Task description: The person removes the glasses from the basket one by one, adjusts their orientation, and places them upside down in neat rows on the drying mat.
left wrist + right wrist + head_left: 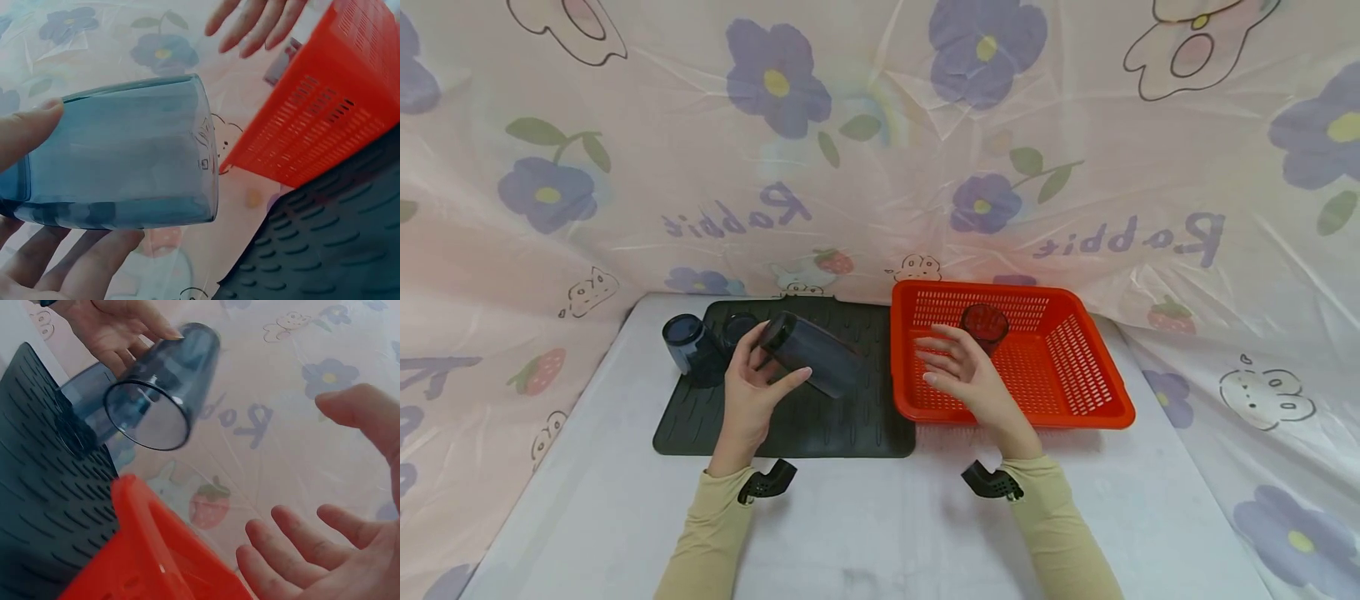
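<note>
My left hand (751,398) grips a clear blue tumbler (820,354) near its thick-bottomed end, fingers on one side and thumb on the other. The tumbler is tilted over the dark drying mat (850,433), its wide mouth (147,415) facing toward the right. My right hand (966,375) hovers over the near left part of the red basket (1101,400), fingers spread and loosely bent with nothing between them. Just beyond that hand, another tumbler (985,323) stands inside the basket. On the mat's left side are two more blue tumblers, one (694,350) at the edge and one (739,327) partly hidden by my left hand.
The slotted plastic basket stands right beside the ridged mat on a white-covered table (880,533). Behind and along the sides hangs a pale sheet (865,192) printed with flowers and rabbits.
</note>
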### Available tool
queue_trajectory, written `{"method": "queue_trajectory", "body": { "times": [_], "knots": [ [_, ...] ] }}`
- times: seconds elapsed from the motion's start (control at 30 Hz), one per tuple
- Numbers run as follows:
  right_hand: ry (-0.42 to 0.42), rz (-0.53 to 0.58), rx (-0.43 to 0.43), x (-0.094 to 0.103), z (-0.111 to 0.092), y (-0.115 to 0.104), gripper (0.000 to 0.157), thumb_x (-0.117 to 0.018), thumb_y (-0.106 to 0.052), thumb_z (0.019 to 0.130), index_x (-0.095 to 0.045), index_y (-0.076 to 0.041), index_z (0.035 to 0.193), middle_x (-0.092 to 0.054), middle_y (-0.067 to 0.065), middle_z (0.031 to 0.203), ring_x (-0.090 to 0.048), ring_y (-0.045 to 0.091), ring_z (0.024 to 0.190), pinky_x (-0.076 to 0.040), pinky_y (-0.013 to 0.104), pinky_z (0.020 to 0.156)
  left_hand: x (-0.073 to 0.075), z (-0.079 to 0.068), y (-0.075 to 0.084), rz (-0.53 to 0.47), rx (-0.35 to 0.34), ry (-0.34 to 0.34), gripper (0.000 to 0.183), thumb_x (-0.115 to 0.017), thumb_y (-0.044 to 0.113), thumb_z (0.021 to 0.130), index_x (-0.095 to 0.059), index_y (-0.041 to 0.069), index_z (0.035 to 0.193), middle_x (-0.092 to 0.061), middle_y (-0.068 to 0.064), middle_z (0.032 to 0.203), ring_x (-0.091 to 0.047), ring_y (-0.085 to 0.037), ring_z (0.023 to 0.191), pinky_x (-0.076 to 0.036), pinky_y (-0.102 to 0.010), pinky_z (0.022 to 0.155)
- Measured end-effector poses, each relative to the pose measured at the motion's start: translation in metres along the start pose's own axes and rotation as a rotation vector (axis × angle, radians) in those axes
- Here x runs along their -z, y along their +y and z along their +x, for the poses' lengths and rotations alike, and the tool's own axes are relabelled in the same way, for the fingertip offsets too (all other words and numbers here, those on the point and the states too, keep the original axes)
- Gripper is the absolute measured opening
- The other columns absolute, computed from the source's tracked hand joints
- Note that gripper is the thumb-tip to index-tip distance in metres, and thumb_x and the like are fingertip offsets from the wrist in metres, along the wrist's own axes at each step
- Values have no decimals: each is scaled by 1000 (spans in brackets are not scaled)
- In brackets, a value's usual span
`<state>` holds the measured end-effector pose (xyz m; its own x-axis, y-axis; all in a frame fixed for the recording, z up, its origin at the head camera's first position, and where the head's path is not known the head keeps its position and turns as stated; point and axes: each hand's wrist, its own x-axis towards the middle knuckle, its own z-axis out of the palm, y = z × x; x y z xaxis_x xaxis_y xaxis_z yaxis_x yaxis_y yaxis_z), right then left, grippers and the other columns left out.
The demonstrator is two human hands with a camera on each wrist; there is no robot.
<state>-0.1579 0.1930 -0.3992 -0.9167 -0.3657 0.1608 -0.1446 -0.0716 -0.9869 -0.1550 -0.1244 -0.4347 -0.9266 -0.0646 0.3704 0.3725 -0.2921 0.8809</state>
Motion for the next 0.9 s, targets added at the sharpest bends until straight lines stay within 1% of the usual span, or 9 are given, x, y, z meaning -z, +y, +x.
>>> {"method": "queue_trajectory", "body": {
  "times": [0.23,0.37,0.43,0.5,0.6,0.67,0.77,0.9],
  "knots": [
    [37,-22,6,13,-4,-2,60,-63,-3,91,-34,-11,144,-43,22,140,-42,41,127,-45,33,98,5,3,-3,117,12,27,82,-77,-15,70,-45,11,140,-58,-11,128,-62,-24,106,-55,-34,80],
    [52,-18,-3,21,-7,-3,60,-62,-3,92,-33,-11,144,-40,25,141,-42,41,128,-45,31,97,4,4,2,180,5,28,81,-79,-14,69,-46,9,140,-59,-12,126,-63,-23,104,-56,-35,79],
    [63,-20,-9,24,-9,-4,60,-63,-4,92,-33,-10,144,-40,25,141,-42,39,128,-45,30,97,2,3,6,216,3,29,80,-79,-13,69,-46,7,139,-59,-12,125,-63,-23,103,-56,-35,78],
    [69,-27,-6,27,-10,-6,61,-62,-3,92,-31,-7,145,-39,26,142,-42,39,129,-45,30,97,1,4,8,249,9,34,80,-80,-12,69,-46,6,139,-59,-12,124,-63,-24,103,-56,-36,78],
    [79,-28,-2,31,-12,-8,64,-62,-3,92,-28,-3,146,-39,26,142,-41,39,129,-46,29,97,-1,4,9,283,22,40,80,-80,-11,69,-46,5,139,-59,-13,124,-62,-27,104,-56,-35,78],
    [82,-25,5,34,-14,-9,64,-62,-2,92,-27,-2,147,-38,26,142,-39,40,130,-46,30,96,-1,5,8,298,20,38,79,-80,-10,70,-46,5,139,-58,-14,124,-62,-29,105,-56,-35,78],
    [95,-33,7,39,-15,-10,63,-62,-2,92,-31,-7,146,-39,24,142,-40,40,130,-46,30,96,0,6,6,326,2,32,78,-80,-9,70,-46,4,139,-57,-16,125,-60,-32,108,-56,-39,80],
    [110,-60,21,45,-17,-10,60,-61,-1,92,-33,-10,145,-40,24,141,-41,38,129,-47,29,95,0,8,4,359,-28,22,77,-82,-7,70,-48,4,138,-57,-16,125,-59,-36,110,-53,-48,83]
  ]
}}
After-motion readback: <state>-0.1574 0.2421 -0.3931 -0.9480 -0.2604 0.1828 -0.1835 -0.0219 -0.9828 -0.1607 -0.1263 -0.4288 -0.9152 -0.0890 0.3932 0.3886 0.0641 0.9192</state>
